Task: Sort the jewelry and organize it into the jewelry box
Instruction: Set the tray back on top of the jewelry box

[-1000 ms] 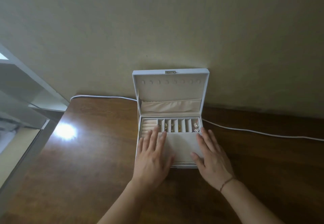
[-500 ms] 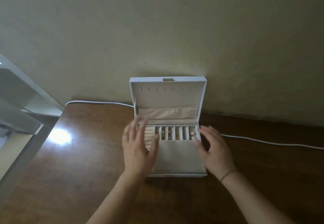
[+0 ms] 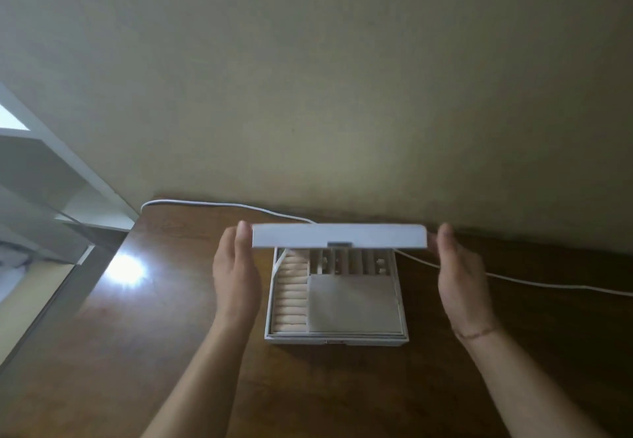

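Note:
A white jewelry box (image 3: pixel 337 339) stands on the brown wooden table by the wall. Its lid (image 3: pixel 339 236) is tilted halfway down, front edge and clasp facing me. My left hand (image 3: pixel 236 276) touches the lid's left end and my right hand (image 3: pixel 459 276) its right end, palms inward with fingers straight. Under the lid I see cream ring rolls (image 3: pixel 291 297) at the left. A row of small compartments holds pearl earrings (image 3: pixel 380 265) and other small pieces (image 3: pixel 325 263). A flat beige panel (image 3: pixel 354 304) covers the front part.
A white cable (image 3: pixel 513 280) runs along the table's back edge behind the box. A bright glare spot (image 3: pixel 126 268) lies left of the box. The table's left edge (image 3: pixel 68 287) drops off beside a white shelf unit (image 3: pixel 68 198). The wall rises close behind.
The lid stood upright before and has swung down to about halfway. Both hands left the box's front panel and moved up to the lid's two ends.

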`<state>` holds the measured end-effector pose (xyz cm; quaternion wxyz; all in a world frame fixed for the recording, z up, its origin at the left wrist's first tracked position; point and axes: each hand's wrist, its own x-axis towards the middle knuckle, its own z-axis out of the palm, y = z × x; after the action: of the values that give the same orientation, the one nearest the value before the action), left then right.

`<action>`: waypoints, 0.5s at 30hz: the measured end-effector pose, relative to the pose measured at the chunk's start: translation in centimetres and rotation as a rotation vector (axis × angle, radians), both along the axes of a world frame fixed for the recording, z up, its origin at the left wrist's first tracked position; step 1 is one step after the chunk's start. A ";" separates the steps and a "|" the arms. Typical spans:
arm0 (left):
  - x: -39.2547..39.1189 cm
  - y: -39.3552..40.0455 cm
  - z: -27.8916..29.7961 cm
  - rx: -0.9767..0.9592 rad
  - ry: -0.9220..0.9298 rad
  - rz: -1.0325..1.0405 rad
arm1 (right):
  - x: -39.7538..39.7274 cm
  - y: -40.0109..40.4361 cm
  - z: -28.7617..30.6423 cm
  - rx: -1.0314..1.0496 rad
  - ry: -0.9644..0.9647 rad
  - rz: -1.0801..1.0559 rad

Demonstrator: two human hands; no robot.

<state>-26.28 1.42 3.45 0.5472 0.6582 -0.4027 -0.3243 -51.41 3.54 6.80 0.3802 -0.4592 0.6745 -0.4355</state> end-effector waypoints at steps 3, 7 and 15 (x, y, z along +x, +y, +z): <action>-0.8 5.3 -3.5 0.105 -0.187 0.029 | 0.1 4.8 -4.2 0.051 0.076 -0.022; -2.8 8.8 -6.5 0.261 -0.272 0.000 | 0.2 7.4 -8.9 0.253 0.152 -0.012; -3.1 9.7 -8.7 0.390 0.105 0.075 | 0.4 6.8 -9.8 0.329 -0.001 -0.073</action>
<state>-29.37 11.16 -5.24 0.4414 0.7483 -0.2783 -0.4095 -50.97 10.34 -3.04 0.4345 -0.3657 0.7527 -0.3329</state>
